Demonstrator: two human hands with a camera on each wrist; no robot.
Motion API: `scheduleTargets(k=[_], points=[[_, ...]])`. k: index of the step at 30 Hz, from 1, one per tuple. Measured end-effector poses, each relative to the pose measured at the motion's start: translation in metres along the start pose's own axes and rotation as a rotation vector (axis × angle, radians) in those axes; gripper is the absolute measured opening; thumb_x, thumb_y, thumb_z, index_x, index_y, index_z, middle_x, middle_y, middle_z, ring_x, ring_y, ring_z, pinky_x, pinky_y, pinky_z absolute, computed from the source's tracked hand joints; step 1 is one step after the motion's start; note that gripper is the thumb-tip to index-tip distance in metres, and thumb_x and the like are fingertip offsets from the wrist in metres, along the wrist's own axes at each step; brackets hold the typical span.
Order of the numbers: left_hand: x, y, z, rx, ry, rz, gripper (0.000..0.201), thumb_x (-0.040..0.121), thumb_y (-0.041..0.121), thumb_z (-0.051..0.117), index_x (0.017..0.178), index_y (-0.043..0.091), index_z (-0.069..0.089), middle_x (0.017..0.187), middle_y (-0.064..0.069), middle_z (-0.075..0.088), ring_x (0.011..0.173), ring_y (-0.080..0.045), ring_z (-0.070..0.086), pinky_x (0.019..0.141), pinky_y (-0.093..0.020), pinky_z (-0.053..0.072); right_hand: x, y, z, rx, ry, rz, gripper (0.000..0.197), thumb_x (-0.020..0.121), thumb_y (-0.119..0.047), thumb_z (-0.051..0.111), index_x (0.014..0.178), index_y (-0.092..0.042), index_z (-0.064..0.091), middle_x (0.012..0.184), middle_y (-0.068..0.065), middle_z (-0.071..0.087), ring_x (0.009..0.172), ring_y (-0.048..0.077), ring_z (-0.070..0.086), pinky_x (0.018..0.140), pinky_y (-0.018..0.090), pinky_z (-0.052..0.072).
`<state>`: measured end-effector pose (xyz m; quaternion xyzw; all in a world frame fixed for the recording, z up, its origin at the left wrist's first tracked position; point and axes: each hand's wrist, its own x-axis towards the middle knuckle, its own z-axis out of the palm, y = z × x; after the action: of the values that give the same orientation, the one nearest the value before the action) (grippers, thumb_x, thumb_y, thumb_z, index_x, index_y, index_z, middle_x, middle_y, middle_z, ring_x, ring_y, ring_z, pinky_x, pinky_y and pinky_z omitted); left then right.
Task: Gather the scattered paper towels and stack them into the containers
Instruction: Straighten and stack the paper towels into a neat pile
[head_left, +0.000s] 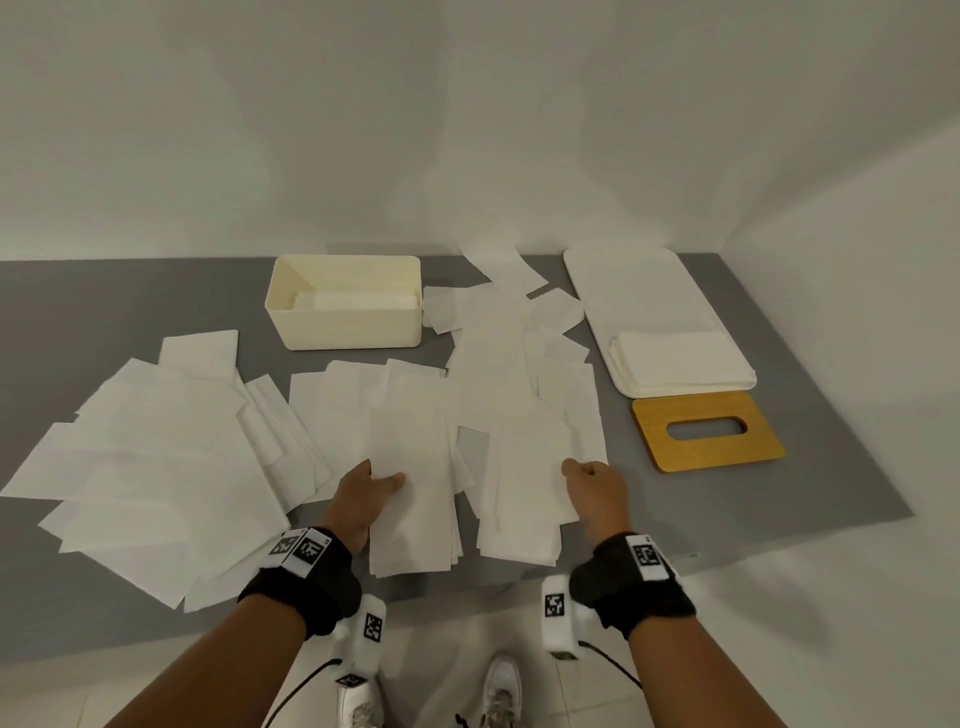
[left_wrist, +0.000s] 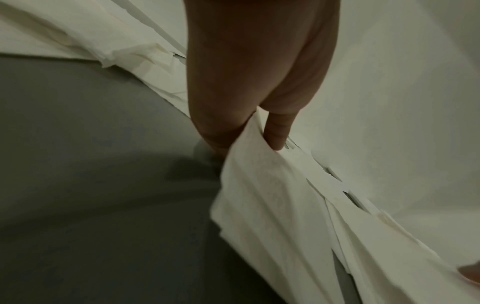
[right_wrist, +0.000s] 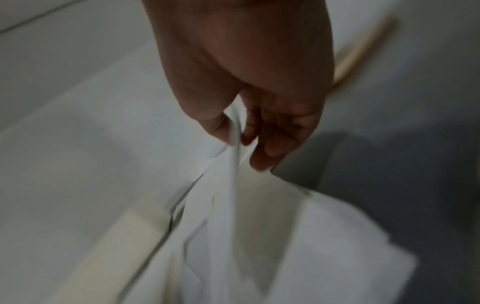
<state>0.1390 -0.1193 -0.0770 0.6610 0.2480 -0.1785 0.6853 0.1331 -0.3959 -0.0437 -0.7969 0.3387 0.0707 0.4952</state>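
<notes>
White paper towels (head_left: 156, 441) lie scattered over the grey table (head_left: 810, 395). My left hand (head_left: 366, 493) pinches the left edge of a small stack of towels (head_left: 410, 509) near the front edge, thumb on top; the left wrist view shows the stack (left_wrist: 272, 205) between thumb and fingers. My right hand (head_left: 592, 486) pinches the right edge of a second stack of towels (head_left: 524, 499), seen blurred in the right wrist view as sheets (right_wrist: 233, 185) between thumb and fingers. A cream box (head_left: 343, 332) at the back holds some towels. A flat white tray (head_left: 639, 280) carries a folded pile (head_left: 680, 358).
A wooden lid with an oval slot (head_left: 706, 434) lies right of my right hand, in front of the tray. More loose towels (head_left: 504, 312) spread between box and tray. White walls close the back and right. The table's front edge runs just under my wrists.
</notes>
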Motion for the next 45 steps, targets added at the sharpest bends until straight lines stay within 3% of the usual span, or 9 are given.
scheduleTargets(k=[4,9,12,17,23,28,32,38,45], points=[[-0.002,0.002,0.006,-0.015,-0.074,-0.023,0.028,0.092,0.011,0.061,0.119,0.004,0.059,0.115,-0.014,0.067,0.099,-0.031,0.064,0.077,-0.035,0.053,0.014,-0.008,0.008,0.043,-0.137,0.092,0.041,0.089,-0.039,0.061,0.095,0.001,0.066,0.104,0.016,0.067,0.097,0.031,0.061,0.097,0.042,0.047],[-0.002,0.005,0.015,-0.010,-0.150,-0.048,0.026,0.093,0.010,0.060,0.117,0.002,0.060,0.112,-0.016,0.069,0.099,-0.034,0.066,0.079,-0.038,0.055,0.022,-0.019,0.012,0.001,-0.082,0.002,0.030,0.093,-0.022,0.056,0.115,-0.002,0.063,0.128,0.014,0.060,0.116,0.030,0.055,0.105,0.041,0.042],[0.001,0.001,0.019,-0.015,-0.154,-0.057,0.025,0.095,0.012,0.058,0.117,0.002,0.060,0.114,-0.018,0.068,0.104,-0.036,0.065,0.088,-0.044,0.054,0.002,-0.024,0.007,0.309,-0.207,0.023,0.011,0.092,-0.014,0.057,0.097,-0.015,0.067,0.113,0.011,0.068,0.102,0.027,0.063,0.096,0.045,0.051],[-0.001,0.001,0.022,-0.034,-0.117,-0.078,0.030,0.098,0.022,0.052,0.118,0.000,0.058,0.117,-0.018,0.066,0.110,-0.038,0.061,0.100,-0.053,0.047,-0.043,-0.025,0.018,0.637,-0.488,0.028,0.023,0.094,-0.019,0.058,0.116,-0.015,0.064,0.111,0.005,0.071,0.104,0.023,0.066,0.093,0.040,0.052],[0.002,-0.001,0.024,-0.063,-0.115,-0.100,0.031,0.098,0.029,0.052,0.115,0.006,0.063,0.118,-0.016,0.067,0.108,-0.034,0.064,0.101,-0.052,0.047,-0.044,-0.011,0.062,-0.090,-0.393,-0.159,0.021,0.090,-0.024,0.058,0.101,-0.009,0.067,0.099,0.004,0.069,0.089,0.021,0.065,0.083,0.034,0.053],[0.003,0.001,0.023,-0.147,-0.087,-0.154,0.039,0.096,0.044,0.052,0.116,0.012,0.062,0.113,-0.010,0.069,0.108,-0.030,0.064,0.101,-0.048,0.048,-0.037,-0.012,0.077,-0.145,-0.334,-0.218,0.021,0.091,-0.027,0.057,0.097,-0.008,0.064,0.099,0.005,0.066,0.093,0.023,0.061,0.083,0.032,0.048],[0.001,-0.001,0.023,0.025,-0.228,-0.030,0.031,0.093,0.023,0.062,0.121,0.010,0.059,0.117,-0.013,0.069,0.105,-0.031,0.066,0.096,-0.048,0.052,-0.038,-0.014,0.086,-0.206,-0.344,-0.242,0.036,0.090,-0.036,0.057,0.110,-0.007,0.063,0.106,0.005,0.067,0.098,0.023,0.062,0.088,0.035,0.050],[0.000,-0.002,0.023,0.154,-0.213,0.048,0.025,0.092,0.011,0.061,0.116,0.009,0.061,0.109,-0.011,0.071,0.100,-0.030,0.068,0.090,-0.049,0.055,-0.037,-0.024,0.083,-0.292,-0.118,-0.370,0.038,0.086,-0.031,0.062,0.056,-0.016,0.045,0.057,-0.002,0.047,0.055,0.014,0.043,0.060,0.028,0.040],[-0.006,0.001,0.024,0.154,-0.229,0.077,0.021,0.093,0.008,0.056,0.113,0.013,0.062,0.108,-0.010,0.072,0.099,-0.029,0.068,0.086,-0.042,0.057,-0.034,-0.045,0.086,0.098,-0.296,-0.184,0.023,0.081,-0.026,0.074,0.098,-0.011,0.070,0.090,-0.002,0.069,0.090,0.017,0.064,0.083,0.025,0.050]])
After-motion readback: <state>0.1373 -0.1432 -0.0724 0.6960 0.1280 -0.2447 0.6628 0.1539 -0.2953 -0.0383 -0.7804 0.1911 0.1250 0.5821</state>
